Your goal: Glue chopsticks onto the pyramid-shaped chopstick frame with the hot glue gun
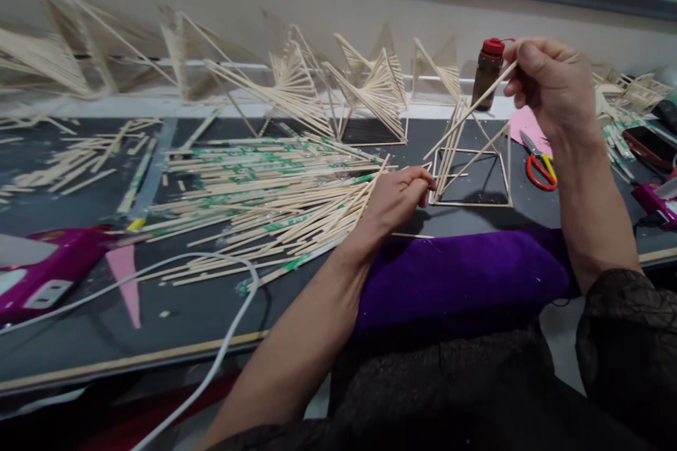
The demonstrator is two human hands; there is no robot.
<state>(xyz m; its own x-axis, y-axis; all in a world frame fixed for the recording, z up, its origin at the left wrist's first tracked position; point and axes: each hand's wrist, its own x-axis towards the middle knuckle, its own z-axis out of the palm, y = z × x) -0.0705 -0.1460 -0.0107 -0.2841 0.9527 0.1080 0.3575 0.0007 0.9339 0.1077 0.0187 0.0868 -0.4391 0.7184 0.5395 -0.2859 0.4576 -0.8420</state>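
My right hand (553,81) is raised over the table, thumb and fingers pinched on one end of a thin wooden stick (473,109). The stick slants down to the left, past a small stick frame (470,204) with a square base and several leaning sticks. At the frame's left front corner is my left hand (399,194), its fingers curled and closed; whether they grip the frame is hidden. To its left lies a big loose pile of wooden sticks (275,190), many in green-printed wrappers.
Twisted stick models (370,102) line the wall. A brown bottle with a red cap (487,74) and red-yellow scissors (540,170) stand and lie near the frame. A magenta glue gun (58,268) and white cable (248,296) are at left. A purple cloth (465,275) covers the front edge.
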